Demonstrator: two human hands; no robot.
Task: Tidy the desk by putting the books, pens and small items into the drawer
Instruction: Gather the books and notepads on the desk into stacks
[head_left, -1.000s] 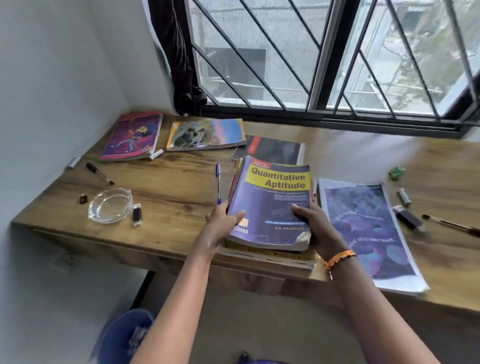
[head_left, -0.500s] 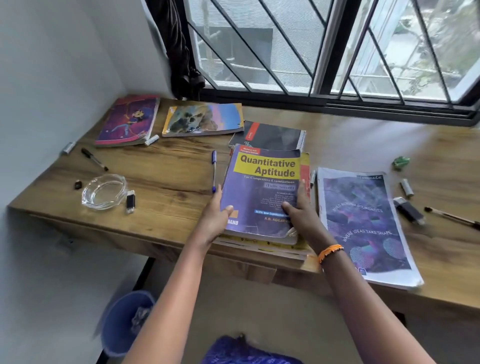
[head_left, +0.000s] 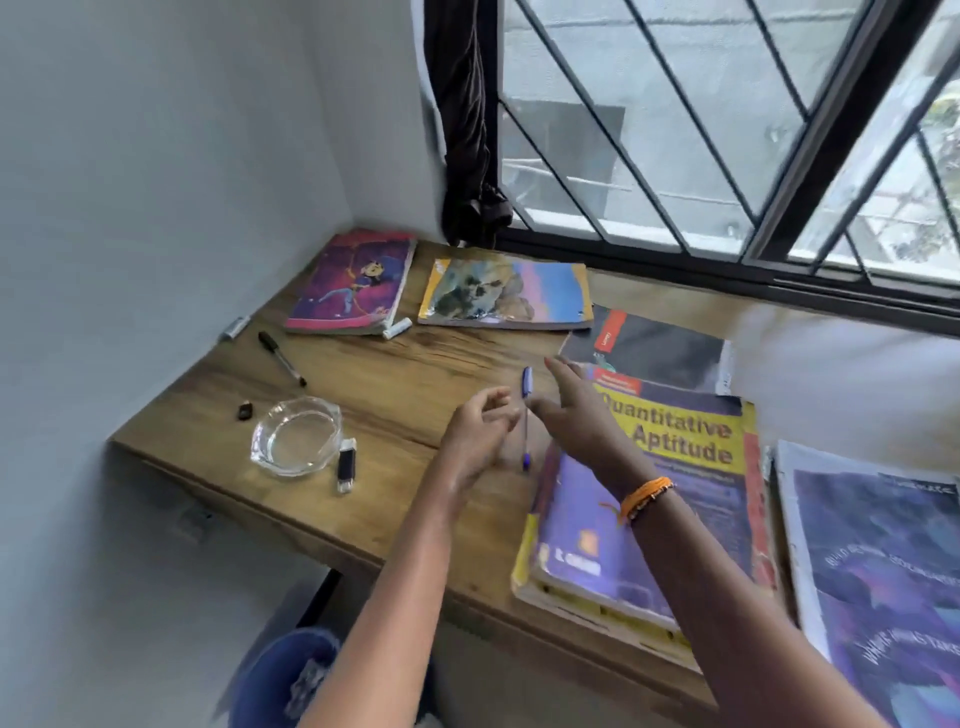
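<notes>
A blue pen (head_left: 526, 421) lies on the wooden desk (head_left: 395, 379), just left of the purple and yellow "Quantitative Aptitude" book (head_left: 670, 483), which rests on a stack at the front edge. My left hand (head_left: 480, 436) hovers left of the pen with its fingers curled and apart, holding nothing. My right hand (head_left: 576, 410) reaches over the pen's upper part with fingers spread, and its arm crosses the book. A black spiral notebook (head_left: 649, 345) lies behind the stack. Two colourful books, one pink (head_left: 353, 283) and one with a skull cover (head_left: 506, 296), sit near the window.
A glass ashtray (head_left: 296, 436), a black USB stick (head_left: 346, 465), a black marker (head_left: 281, 358), a small dark item (head_left: 245, 411) and two white caps (head_left: 397, 327) lie at the left. A large purple booklet (head_left: 878, 561) is at the right. A blue bin (head_left: 291, 675) stands below the desk.
Both hands have let go of the "Quantitative Aptitude" book and moved left and back to the blue pen. The view has swung left and closer.
</notes>
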